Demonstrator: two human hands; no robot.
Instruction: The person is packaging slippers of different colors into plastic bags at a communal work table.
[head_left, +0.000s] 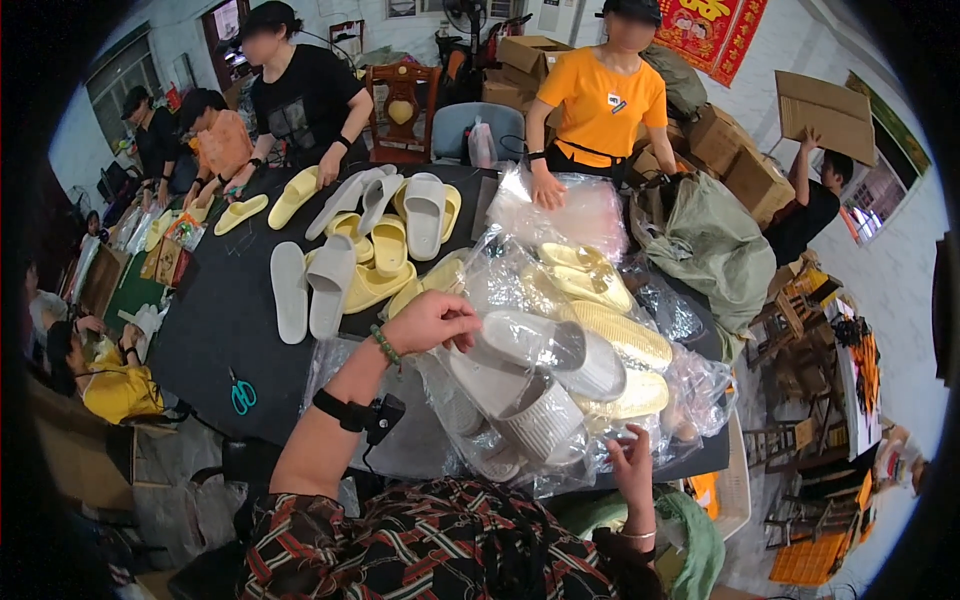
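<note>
In the head view, the grey slippers (540, 422) lie between the two hands on the near side of the desk (215, 330), amid clear plastic (695, 388), with yellow slippers (622, 335) just beyond them. The left hand (432, 322) is by their upper left end, thumb and fingertips drawn together; whether they pinch film, I cannot tell. The right hand (632, 462) is near their lower right side, fingers apart, seemingly gripping nothing. The slippers look like moulded foam, so they should be light, springy and hard to damage, bending a little under a squeeze. The plastic looks thin, limp and slippery, likely to cling, crease or tear if tugged. The ribbed strap or the thick sole edge should give the surest hold; for the plastic, a pinch at a loose rim.
</note>
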